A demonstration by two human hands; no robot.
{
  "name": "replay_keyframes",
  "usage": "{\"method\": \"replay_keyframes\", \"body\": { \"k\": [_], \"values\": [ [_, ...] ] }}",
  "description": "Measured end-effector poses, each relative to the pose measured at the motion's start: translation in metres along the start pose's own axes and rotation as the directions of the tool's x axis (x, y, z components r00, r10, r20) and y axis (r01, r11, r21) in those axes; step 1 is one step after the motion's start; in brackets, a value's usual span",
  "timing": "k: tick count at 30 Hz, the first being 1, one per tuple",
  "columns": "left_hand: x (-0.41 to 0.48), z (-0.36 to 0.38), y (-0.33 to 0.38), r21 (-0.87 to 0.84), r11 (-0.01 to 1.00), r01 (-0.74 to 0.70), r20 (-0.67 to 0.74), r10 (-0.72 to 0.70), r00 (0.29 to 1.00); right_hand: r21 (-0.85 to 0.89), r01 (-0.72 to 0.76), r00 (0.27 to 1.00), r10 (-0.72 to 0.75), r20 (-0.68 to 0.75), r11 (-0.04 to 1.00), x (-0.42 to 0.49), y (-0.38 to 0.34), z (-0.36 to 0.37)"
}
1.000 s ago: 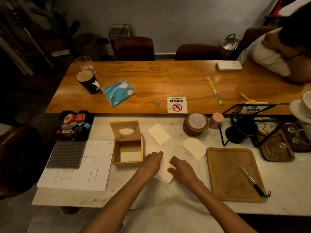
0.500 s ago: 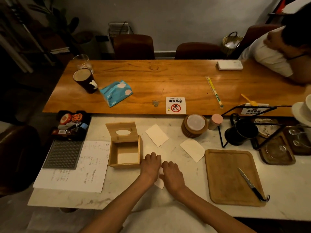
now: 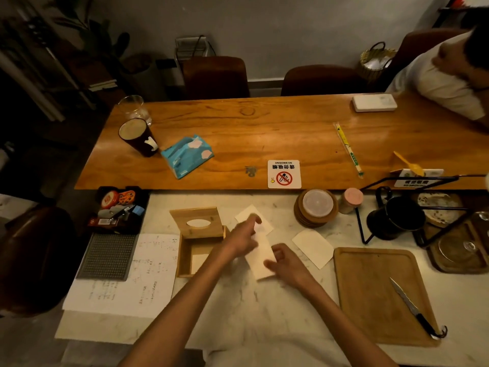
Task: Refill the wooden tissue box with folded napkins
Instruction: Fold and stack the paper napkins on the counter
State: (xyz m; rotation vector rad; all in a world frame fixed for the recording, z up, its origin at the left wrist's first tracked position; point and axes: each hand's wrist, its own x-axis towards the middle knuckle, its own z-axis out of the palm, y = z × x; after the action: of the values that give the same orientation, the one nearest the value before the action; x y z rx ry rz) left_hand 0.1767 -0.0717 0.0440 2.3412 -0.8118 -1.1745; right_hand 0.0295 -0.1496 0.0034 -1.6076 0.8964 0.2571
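Observation:
The wooden tissue box (image 3: 185,260) stands on the marble counter with its slotted lid (image 3: 197,222) tipped up at the back; a pale napkin (image 3: 199,262) lies inside. Just right of the box, a long folded napkin (image 3: 260,260) sits between my hands. My left hand (image 3: 242,238) is blurred, with its fingers spread over the napkin's upper left part. My right hand (image 3: 287,263) curls on the napkin's right edge. A second folded napkin (image 3: 266,226) lies partly under my left fingertips. A third (image 3: 313,247) lies further right.
A wooden tray (image 3: 370,300) with a knife (image 3: 412,308) lies to the right. A printed sheet (image 3: 132,282) and grey mat (image 3: 107,256) are left of the box. Stacked coasters (image 3: 316,207), a black mug (image 3: 397,218) and a wire rack stand behind. A person leans on the wooden table (image 3: 264,133) at far right.
My hands were pressed together over the napkin near the counter's front. Now they have moved apart and further back, and the napkin shows as a long narrow fold between them.

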Motion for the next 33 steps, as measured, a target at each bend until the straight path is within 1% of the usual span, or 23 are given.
{"method": "replay_keyframes", "body": {
  "k": [1,2,3,5,7,9,12,15,17,19,21,23,24,26,27,29,30,31,33],
  "values": [
    [0.013,-0.01,0.005,-0.008,1.0,0.012,-0.051,-0.012,0.999,0.05,0.007,0.999,-0.005,-0.041,0.999,0.01,-0.009,-0.003],
    [0.025,-0.017,0.009,0.01,1.0,0.026,-0.104,-0.025,0.994,0.065,0.023,0.995,-0.017,-0.095,0.998,0.02,-0.018,-0.005],
    [0.038,-0.023,0.013,0.047,0.997,0.056,-0.154,-0.048,0.987,0.048,0.046,0.987,-0.038,-0.156,0.998,0.031,-0.026,-0.006],
    [0.059,-0.028,0.02,0.126,0.981,0.15,-0.226,-0.119,0.967,-0.066,0.072,0.968,-0.086,-0.234,0.995,0.054,-0.037,-0.005],
    [0.072,-0.027,0.021,0.183,0.96,0.213,-0.229,-0.169,0.959,-0.189,0.053,0.96,-0.102,-0.26,0.98,0.068,-0.043,0.0],
    [0.079,-0.022,0.018,0.233,0.947,0.222,-0.2,-0.177,0.964,-0.287,0.026,0.952,-0.112,-0.286,0.957,0.074,-0.043,0.009],
    [0.081,-0.011,0.011,0.234,0.941,0.244,-0.17,-0.208,0.963,-0.4,-0.013,0.921,-0.144,-0.361,0.917,0.072,-0.042,0.019],
    [0.082,-0.003,0.007,0.286,0.919,0.271,-0.221,-0.212,0.952,-0.468,-0.108,0.907,-0.105,-0.407,0.877,0.069,-0.039,0.027],
    [0.083,-0.003,0.007,0.341,0.901,0.266,-0.253,-0.185,0.95,-0.499,-0.14,0.911,-0.086,-0.403,0.855,0.068,-0.041,0.029],
    [0.083,-0.005,0.008,0.351,0.895,0.274,-0.249,-0.192,0.949,-0.514,-0.159,0.926,-0.053,-0.373,0.843,0.067,-0.044,0.028],
    [0.08,-0.006,0.009,0.317,0.907,0.279,-0.223,-0.214,0.951,-0.543,-0.162,0.946,-0.028,-0.323,0.824,0.067,-0.046,0.026],
    [0.075,-0.007,0.007,0.244,0.93,0.274,-0.191,-0.231,0.954,-0.512,-0.132,0.965,-0.009,-0.263,0.849,0.063,-0.046,0.02],
    [0.072,-0.007,0.006,0.188,0.947,0.26,-0.173,-0.228,0.958,-0.451,-0.106,0.972,-0.004,-0.237,0.886,0.058,-0.045,0.015],
    [0.062,-0.003,0.005,0.085,0.979,0.185,-0.122,-0.174,0.977,-0.249,-0.045,0.981,-0.004,-0.195,0.968,0.038,-0.037,0.002],
    [0.057,0.001,0.005,0.048,0.989,0.143,-0.105,-0.138,0.985,-0.134,-0.025,0.982,-0.001,-0.188,0.991,0.027,-0.031,-0.005],
    [0.045,0.014,0.014,-0.008,0.997,0.082,-0.091,-0.082,0.992,-0.036,0.034,0.971,-0.041,-0.237,0.999,0.003,-0.011,-0.022],
    [0.041,0.024,0.021,-0.035,0.998,0.052,-0.083,-0.055,0.995,-0.063,0.043,0.958,-0.059,-0.28,0.997,-0.007,0.001,-0.032],
    [0.039,0.035,0.03,-0.062,0.998,0.028,-0.074,-0.032,0.997,-0.135,0.04,0.937,-0.084,-0.338,0.99,-0.014,0.011,-0.042],
    [0.041,0.059,0.049,-0.108,0.994,0.006,-0.073,-0.014,0.997,-0.324,-0.028,0.877,-0.132,-0.462,0.946,-0.019,0.028,-0.056]
  ]
}}
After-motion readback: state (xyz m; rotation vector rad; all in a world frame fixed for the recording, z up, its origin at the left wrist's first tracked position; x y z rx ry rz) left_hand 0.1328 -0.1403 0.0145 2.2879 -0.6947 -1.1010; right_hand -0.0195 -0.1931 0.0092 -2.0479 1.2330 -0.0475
